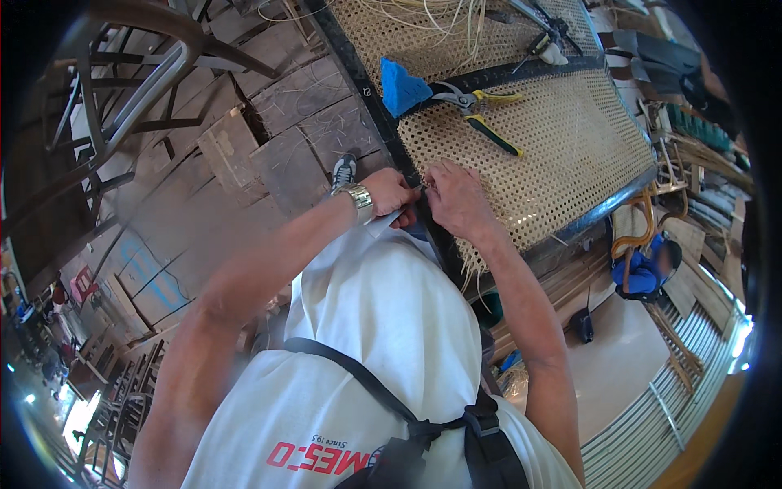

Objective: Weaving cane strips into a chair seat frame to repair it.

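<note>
My left hand (391, 194), with a metal watch at the wrist, is closed at the outer side of a black frame edge (444, 248). Its fingertips are partly hidden, and what they hold cannot be made out. Just across that edge, my right hand (459, 200) rests on the woven cane panel (562, 155) with its fingers pinched together, close to the left fingers. Whatever lies in this pinch is too small to name. Farther up the panel are yellow-and-black handled pliers (493, 122), spread apart, beside a blue wedge-shaped block (402, 88).
Loose cane strands (432, 16) and more hand tools (547, 33) lie on the panel's far section. Dark wooden chair frames (134, 106) stand at left on the tiled floor (297, 163). A person in blue (643, 273) is at the right, near bent cane pieces.
</note>
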{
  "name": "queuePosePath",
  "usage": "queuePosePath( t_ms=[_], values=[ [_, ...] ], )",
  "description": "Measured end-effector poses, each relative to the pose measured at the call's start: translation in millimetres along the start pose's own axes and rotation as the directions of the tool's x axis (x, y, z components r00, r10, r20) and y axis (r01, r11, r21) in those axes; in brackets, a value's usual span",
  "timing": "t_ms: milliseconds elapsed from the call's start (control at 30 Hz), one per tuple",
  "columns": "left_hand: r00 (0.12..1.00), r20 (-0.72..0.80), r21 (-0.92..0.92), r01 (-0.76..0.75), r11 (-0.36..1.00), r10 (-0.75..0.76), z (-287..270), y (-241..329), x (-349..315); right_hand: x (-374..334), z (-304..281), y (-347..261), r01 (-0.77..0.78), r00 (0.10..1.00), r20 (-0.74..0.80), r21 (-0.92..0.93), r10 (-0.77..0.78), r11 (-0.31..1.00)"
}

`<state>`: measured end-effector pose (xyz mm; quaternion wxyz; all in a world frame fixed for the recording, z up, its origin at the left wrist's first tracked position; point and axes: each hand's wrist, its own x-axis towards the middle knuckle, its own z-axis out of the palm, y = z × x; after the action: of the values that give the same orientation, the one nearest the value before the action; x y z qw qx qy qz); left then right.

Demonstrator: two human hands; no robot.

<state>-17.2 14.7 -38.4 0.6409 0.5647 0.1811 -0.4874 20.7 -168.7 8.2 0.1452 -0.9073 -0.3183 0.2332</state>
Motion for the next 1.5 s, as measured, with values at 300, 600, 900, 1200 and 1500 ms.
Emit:
queuePosePath(
  t_ms=[300,600,900,1200,1500],
  values=[
    [0.99,-0.139,0.194,0.014,0.981,0.014,1.9,13.9,-5.9,0.2,2.7,-1.6,-0.053,0.998,-0.042,0.063,0.056,0.997],
    [0.996,0.083,0.03,-0.012,0.999,0.01,-6.6,8.8,13.0,1.1,-0.4,-1.1,-0.059,0.998,-0.009,0.048,0.059,0.997],
    [0.997,-0.055,-0.123,0.044,0.991,-0.051,8.3,6.3,9.1,1.1,2.3,-5.5,-0.1,0.995,-0.021,0.052,0.102,0.994],
    [0.974,-0.19,0.306,-0.058,0.95,0.121,12.5,13.6,4.7,3.1,6.9,-8.5,-0.2,0.978,-0.043,0.113,0.206,0.973],
    [0.733,-0.422,0.475,-0.322,0.819,0.533,33.5,-23.1,8.6,-0.7,6.8,0.3,-0.144,0.984,-0.084,0.122,0.155,0.982]
  ],
)
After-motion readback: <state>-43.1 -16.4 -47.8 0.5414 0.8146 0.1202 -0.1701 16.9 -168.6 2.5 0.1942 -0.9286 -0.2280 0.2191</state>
